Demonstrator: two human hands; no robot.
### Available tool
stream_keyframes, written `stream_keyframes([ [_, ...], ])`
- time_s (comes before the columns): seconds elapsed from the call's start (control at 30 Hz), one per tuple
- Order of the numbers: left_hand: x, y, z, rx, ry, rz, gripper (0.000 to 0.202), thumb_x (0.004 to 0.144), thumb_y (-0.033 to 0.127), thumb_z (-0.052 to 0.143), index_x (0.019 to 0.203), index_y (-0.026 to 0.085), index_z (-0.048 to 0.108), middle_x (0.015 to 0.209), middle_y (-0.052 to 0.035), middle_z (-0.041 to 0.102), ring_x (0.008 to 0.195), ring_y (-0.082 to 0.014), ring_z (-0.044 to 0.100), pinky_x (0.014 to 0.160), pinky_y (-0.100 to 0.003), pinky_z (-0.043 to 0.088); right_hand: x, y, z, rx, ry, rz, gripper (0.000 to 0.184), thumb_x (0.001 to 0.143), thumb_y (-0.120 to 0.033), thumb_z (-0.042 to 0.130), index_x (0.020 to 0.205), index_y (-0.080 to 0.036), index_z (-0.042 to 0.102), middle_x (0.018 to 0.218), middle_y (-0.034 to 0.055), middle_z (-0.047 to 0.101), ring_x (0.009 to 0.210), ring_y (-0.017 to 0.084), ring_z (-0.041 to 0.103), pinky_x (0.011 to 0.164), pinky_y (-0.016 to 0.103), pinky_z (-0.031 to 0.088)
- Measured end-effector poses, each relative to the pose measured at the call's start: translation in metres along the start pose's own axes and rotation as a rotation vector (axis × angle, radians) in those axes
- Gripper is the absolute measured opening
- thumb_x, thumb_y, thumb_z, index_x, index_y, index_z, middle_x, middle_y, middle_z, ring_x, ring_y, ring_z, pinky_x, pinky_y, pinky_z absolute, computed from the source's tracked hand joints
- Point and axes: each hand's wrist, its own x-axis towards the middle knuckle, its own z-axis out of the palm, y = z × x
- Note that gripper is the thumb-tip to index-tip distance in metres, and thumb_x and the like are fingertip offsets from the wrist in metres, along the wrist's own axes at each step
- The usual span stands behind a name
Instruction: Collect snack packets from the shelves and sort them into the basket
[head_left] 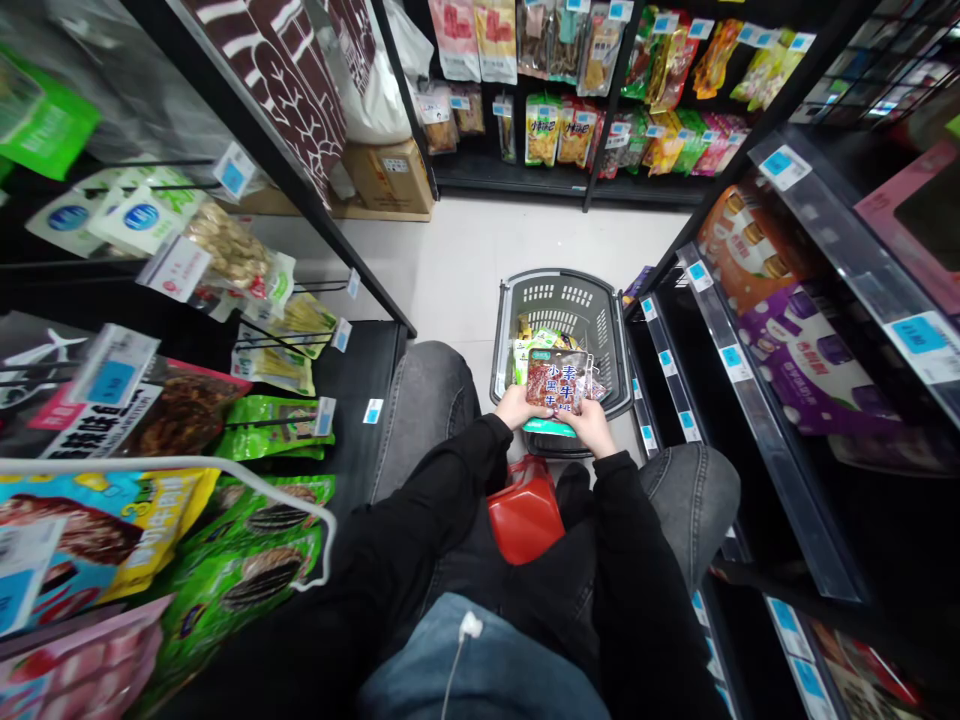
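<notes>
Both my hands grip a dark red-brown snack packet (553, 382) with a teal lower edge and blue and white lettering. My left hand (520, 407) pinches its left side, thumb on the front. My right hand (592, 426) is closed on its lower right side. The packet is over the near part of a grey plastic shopping basket (613, 345) on the floor. Inside the basket, partly covered by the packet, lie green and yellow snack packets (551, 343). A red glossy bag (525, 512) is between my legs, just below my hands.
Hanging snack packets (277, 425) line the shelf on the left. Shelves with price tags (733, 362) and purple cartons (810, 350) rise close on the right. Ahead, a cardboard box (386, 180) stands by a rack of snack bags (541, 130). Pale floor tiles (457, 260) run between.
</notes>
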Motion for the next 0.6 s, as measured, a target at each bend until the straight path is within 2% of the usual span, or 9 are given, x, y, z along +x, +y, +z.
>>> stream_keyframes([
  [0.2, 0.002, -0.003, 0.000, -0.083, -0.067, 0.019, 0.042, 0.053, 0.039, 0.074, 0.081, 0.008, 0.067, 0.080, -0.0094, 0.067, 0.079, -0.0238, 0.062, 0.083, -0.040, 0.048, -0.001, 0.003, 0.002, 0.225, 0.007, -0.011, 0.041, 0.064, -0.043, 0.064, 0.090, -0.011, 0.067, 0.092, 0.0092, 0.069, 0.086, 0.023, 0.063, 0.082, 0.036, 0.049],
  [0.43, -0.004, 0.003, 0.004, -0.147, -0.037, 0.031, 0.038, 0.055, 0.036, 0.073, 0.081, 0.008, 0.067, 0.083, -0.0108, 0.068, 0.083, -0.0253, 0.062, 0.086, -0.042, 0.047, -0.004, -0.006, 0.000, 0.133, 0.059, -0.048, 0.043, 0.067, -0.048, 0.062, 0.087, -0.011, 0.067, 0.090, 0.0083, 0.070, 0.087, 0.025, 0.063, 0.082, 0.037, 0.049],
  [0.6, -0.006, 0.004, 0.006, -0.180, -0.067, 0.063, 0.042, 0.057, 0.039, 0.073, 0.085, 0.008, 0.067, 0.089, -0.0127, 0.068, 0.087, -0.0268, 0.062, 0.088, -0.044, 0.047, -0.002, -0.001, 0.000, 0.278, 0.030, -0.034, 0.044, 0.064, -0.048, 0.066, 0.089, -0.013, 0.067, 0.093, 0.0082, 0.069, 0.090, 0.025, 0.063, 0.084, 0.038, 0.048],
])
